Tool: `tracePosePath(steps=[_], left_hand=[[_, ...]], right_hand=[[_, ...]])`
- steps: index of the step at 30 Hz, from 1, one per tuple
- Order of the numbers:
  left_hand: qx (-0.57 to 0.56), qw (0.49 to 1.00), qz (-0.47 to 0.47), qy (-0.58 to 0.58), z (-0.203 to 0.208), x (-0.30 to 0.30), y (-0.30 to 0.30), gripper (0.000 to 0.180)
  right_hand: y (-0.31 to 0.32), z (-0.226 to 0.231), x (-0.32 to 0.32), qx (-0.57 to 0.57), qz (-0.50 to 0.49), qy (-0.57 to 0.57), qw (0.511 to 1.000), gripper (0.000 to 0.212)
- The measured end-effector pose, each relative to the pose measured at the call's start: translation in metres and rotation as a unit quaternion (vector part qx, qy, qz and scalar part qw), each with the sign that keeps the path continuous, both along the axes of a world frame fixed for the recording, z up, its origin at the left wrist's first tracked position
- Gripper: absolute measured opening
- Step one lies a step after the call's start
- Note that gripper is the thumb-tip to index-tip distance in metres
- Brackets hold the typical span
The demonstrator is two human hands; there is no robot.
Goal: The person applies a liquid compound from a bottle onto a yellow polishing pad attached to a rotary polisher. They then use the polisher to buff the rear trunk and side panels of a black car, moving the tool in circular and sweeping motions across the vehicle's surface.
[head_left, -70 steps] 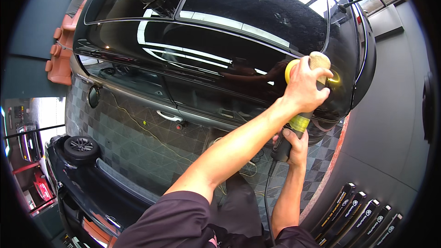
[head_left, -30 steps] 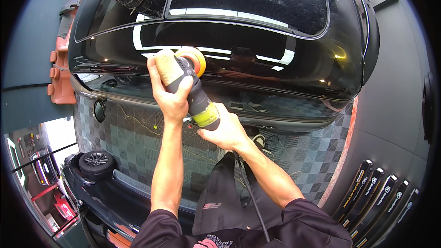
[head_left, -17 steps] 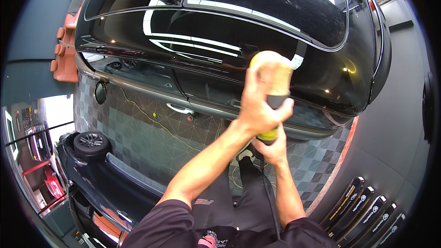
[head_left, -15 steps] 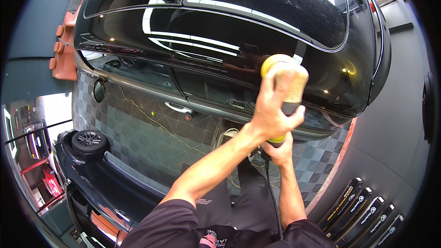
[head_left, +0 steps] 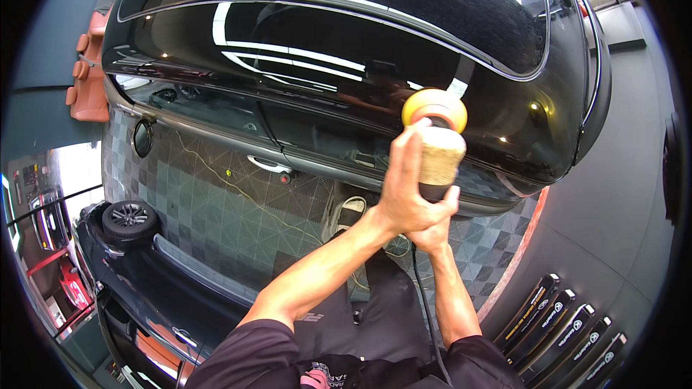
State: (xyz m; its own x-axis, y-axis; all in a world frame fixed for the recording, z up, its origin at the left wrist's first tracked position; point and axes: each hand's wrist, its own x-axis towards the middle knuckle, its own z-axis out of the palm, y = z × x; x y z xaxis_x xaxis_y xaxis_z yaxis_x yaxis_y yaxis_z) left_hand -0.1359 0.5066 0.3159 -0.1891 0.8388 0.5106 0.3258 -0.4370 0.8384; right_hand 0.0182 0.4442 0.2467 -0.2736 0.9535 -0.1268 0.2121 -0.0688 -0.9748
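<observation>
A car polisher with a pale, grainy-looking cover is in both my hands. Its round yellow-orange foam pad is at the edge of the black car roof, above the side windows; whether it touches the paint, I cannot tell. My left hand grips the tool's body from the left, fingers pointing toward the pad. Closer to me, my right hand is wrapped round the handle, which is mostly hidden behind the hands. A black cord runs from there down along my body.
A second dark car stands at the lower left, with a wheel near it. Brown car seats are at the far left. A yellow cord lies across the tiled floor. Several long black boxes are at the lower right.
The polisher has swung left and toward me, so more of its foam pad shows. My left hand has shifted the same way with it. My right hand remains on the handle.
</observation>
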Motion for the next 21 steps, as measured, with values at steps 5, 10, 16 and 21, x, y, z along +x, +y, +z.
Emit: tracePosePath(steps=[5,10,16,21], left_hand=[[-0.045,0.997,0.053,-0.038,-0.006,-0.062,-0.007,0.122],[-0.077,0.985,0.119,-0.101,0.015,-0.124,0.001,0.118],[-0.079,0.983,0.090,-0.142,0.038,-0.148,0.029,0.106],[-0.090,0.990,0.034,-0.101,0.046,-0.093,0.040,0.108]], right_hand=[[0.009,0.018,-0.053,-0.026,0.013,-0.062,0.998,0.081],[0.029,0.054,-0.109,-0.078,0.076,-0.025,0.994,0.078],[0.054,0.094,-0.124,-0.158,0.116,-0.042,0.980,0.079],[0.043,0.095,-0.077,-0.180,0.069,-0.002,0.981,0.080]])
